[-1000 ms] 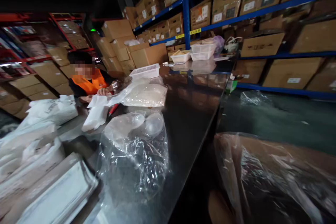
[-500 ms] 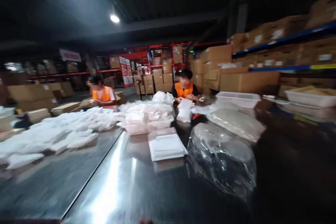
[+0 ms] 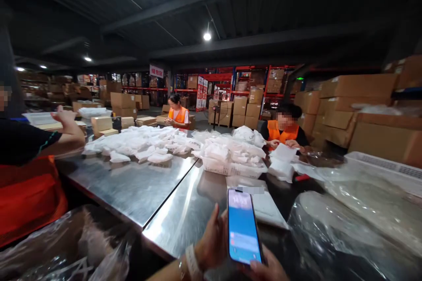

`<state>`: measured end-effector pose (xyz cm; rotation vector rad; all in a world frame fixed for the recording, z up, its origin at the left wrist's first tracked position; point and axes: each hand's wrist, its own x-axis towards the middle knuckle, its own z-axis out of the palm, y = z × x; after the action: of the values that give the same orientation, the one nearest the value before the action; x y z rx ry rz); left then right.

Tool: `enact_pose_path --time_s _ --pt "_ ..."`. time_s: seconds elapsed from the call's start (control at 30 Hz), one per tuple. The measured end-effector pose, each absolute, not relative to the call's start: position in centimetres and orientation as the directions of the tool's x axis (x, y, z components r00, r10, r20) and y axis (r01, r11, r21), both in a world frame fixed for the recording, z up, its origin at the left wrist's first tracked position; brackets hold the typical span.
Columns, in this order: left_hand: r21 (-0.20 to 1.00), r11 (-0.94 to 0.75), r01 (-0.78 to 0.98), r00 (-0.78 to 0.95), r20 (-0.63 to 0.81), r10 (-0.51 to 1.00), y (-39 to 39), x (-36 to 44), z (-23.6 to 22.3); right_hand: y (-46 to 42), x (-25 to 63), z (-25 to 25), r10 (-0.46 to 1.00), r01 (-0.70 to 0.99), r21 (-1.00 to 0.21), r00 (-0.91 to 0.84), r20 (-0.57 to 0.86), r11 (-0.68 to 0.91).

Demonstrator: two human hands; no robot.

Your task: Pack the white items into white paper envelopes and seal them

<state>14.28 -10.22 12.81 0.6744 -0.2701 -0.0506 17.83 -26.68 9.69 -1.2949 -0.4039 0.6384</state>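
Note:
A smartphone (image 3: 244, 228) with a lit blue screen stands tilted toward me above the near edge of the metal table. Along its left side is my left hand (image 3: 211, 239), thumb raised and the other fingers mostly hidden behind the phone; a pale band circles the wrist. My right hand (image 3: 268, 268) grips the phone's lower right corner, its thumb at the bottom edge. Just beyond the phone lies a stack of flat white sheets or bags (image 3: 268, 208), partly covered by it.
White wrapped packets (image 3: 141, 140) are heaped on the metal table (image 3: 132, 189), more in a white basket (image 3: 217, 167). Clear plastic bags (image 3: 329, 232) lie right. A plastic-lined container (image 3: 66, 246) stands lower left. Co-workers sit across and a person's arm (image 3: 70, 134) reaches in at left.
Both my hands and the lit smartphone have come into view at the bottom. The view has turned left, so the table's contents sit further right; a person at left now shows.

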Motion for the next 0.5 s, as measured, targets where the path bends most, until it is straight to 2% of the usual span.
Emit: enact_pose_path --time_s 0.17,0.3,0.4,0.5 --pt "0.643 0.753 -0.136 0.968 0.247 -0.036 -5.8 22.9 15.2 -20.5 24.9 11.5 0.555 -0.230 -0.953 0.827 -0.085 0.197" --pt "0.637 0.746 -0.194 0.963 0.268 0.022 -3.3 26.7 14.1 -17.5 28.1 11.6 0.618 -0.365 -0.894 0.774 -0.135 0.261" --pt "0.640 0.754 -0.147 0.976 0.216 0.006 -2.3 27.7 12.0 -17.0 28.4 10.2 0.662 -0.438 -0.871 0.723 -0.196 0.221" --pt "0.641 0.765 -0.064 0.986 0.158 -0.050 -2.1 27.8 10.7 -17.4 27.9 9.0 0.642 -0.462 -0.869 0.724 -0.252 0.179"
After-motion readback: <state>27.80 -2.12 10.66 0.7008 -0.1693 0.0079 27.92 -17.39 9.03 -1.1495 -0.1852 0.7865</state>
